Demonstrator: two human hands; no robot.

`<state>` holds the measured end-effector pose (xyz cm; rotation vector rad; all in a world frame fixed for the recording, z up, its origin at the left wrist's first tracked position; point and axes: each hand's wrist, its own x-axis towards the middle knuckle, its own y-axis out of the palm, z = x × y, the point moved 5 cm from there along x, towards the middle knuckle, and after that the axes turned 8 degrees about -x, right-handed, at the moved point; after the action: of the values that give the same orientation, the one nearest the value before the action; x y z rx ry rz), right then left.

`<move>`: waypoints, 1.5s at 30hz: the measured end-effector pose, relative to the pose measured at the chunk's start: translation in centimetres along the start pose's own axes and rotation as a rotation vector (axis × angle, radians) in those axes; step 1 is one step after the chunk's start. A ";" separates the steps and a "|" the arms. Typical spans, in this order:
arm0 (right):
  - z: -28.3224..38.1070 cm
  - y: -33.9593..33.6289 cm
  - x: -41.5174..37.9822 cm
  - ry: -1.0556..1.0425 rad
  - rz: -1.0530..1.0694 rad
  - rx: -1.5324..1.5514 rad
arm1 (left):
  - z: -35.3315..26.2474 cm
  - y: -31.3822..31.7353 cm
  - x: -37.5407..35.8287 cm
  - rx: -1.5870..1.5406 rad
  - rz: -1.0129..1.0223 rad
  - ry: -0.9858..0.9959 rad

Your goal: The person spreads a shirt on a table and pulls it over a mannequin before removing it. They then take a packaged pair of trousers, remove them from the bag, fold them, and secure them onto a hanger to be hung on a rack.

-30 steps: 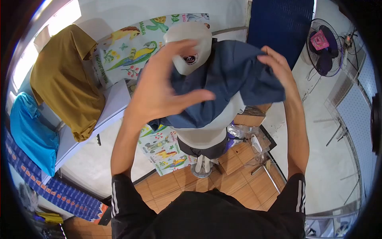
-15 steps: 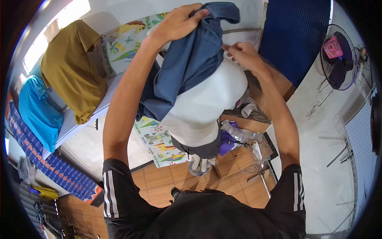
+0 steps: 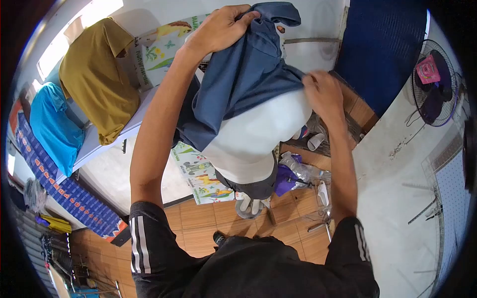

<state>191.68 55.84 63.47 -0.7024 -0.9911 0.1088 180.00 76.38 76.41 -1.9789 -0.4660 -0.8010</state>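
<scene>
A dark blue cloth is draped over the upper part of a white mannequin torso, whose lower front is bare. At the top, my left hand pinches the bunched cloth near its raised end. On the right side of the torso, my right hand is closed on the cloth's edge, which stretches out toward the fingers. A dark grey band wraps the mannequin's lower end.
An olive cloth and a bright blue cloth hang over forms on a white shelf at left. A fan stands at right. Plastic bags lie below the mannequin, by a wooden box.
My right hand has moved down and to the right, drawing the cloth's edge across the mannequin's side. My left hand keeps its hold at the top. The view has shifted slightly.
</scene>
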 end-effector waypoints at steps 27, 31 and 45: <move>-15.8 26.6 -34.6 1.125 0.380 0.719 | -1.3 -6.2 -12.9 -0.241 -0.618 0.212; -15.2 26.0 -33.6 1.137 0.360 1.020 | 8.3 -6.0 -25.5 -0.417 -1.056 -0.142; -9.2 25.1 -30.1 1.086 0.318 1.814 | 27.1 9.8 -34.9 -1.564 -0.303 -0.841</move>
<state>187.71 59.06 23.53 0.7773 0.4697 0.6992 170.33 94.64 36.16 -3.8190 -0.7187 -0.4106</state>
